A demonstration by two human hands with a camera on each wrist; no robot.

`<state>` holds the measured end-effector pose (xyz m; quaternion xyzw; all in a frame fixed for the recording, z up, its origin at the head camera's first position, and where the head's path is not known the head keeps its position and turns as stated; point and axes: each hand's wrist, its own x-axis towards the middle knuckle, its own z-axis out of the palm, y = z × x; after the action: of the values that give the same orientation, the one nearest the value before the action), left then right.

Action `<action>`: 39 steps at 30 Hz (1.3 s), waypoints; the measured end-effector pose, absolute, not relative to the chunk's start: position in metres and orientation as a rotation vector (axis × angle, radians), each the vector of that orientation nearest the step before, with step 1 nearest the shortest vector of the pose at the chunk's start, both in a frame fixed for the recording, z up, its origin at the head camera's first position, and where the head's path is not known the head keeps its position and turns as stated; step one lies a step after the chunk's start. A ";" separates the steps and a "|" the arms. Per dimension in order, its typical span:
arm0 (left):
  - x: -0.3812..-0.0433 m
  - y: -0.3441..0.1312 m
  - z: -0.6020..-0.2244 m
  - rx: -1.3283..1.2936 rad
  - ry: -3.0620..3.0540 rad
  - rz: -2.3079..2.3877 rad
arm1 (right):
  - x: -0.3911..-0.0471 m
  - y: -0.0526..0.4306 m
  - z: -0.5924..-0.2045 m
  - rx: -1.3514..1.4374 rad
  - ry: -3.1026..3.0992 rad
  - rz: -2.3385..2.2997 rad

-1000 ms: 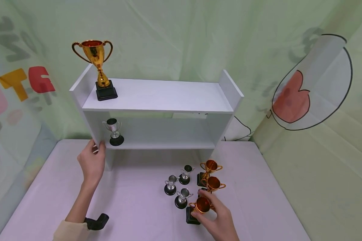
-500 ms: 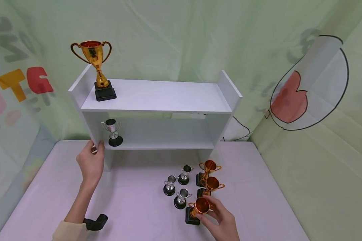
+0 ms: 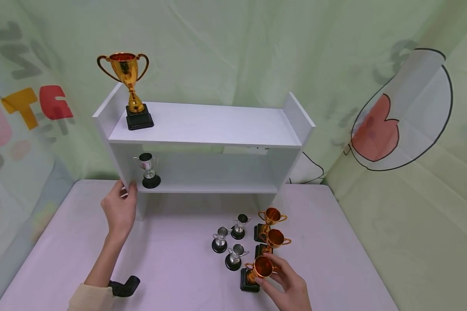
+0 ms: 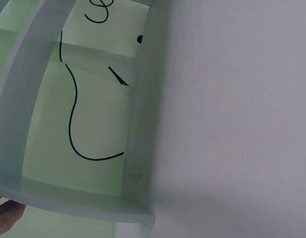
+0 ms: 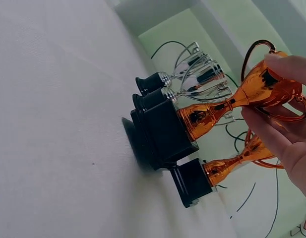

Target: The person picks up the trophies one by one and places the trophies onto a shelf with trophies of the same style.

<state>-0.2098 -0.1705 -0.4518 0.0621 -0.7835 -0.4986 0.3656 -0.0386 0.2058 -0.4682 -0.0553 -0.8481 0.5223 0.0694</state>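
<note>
My right hand pinches the cup of the nearest bronze-coloured trophy between thumb and fingers. In the right wrist view this trophy stands on a black square base; I cannot tell whether the base touches the table. Behind it are two more bronze-coloured trophies, one in the middle and one farther back. To their left stand three small silver trophies with round black bases. My left hand grips the left side panel of a white shelf unit by its lower front edge.
A large gold trophy stands at the left of the top shelf. Below it, a silver trophy occupies the left of the middle shelf. The table has a pale cover, and green curtains hang behind.
My right hand's fingers have drawn back slightly from the far side of the bronze-coloured cup to its right side. The left hand keeps its grip on the shelf unit.
</note>
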 end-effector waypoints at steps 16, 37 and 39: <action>-0.210 -0.171 -0.454 0.169 -2.024 -1.276 | -0.037 0.213 -0.443 0.134 -2.476 1.533; -0.211 -0.172 -0.454 0.197 -2.021 -1.287 | -0.063 0.211 -0.398 0.622 -2.270 1.443; -0.211 -0.172 -0.454 0.194 -2.019 -1.287 | -0.065 0.209 -0.394 0.638 -2.260 1.440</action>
<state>-0.2108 -0.1718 -0.4540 0.0755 -0.7837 -0.4997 0.3612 -0.0654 0.2094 -0.3944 0.2274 -0.8051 0.5131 0.1922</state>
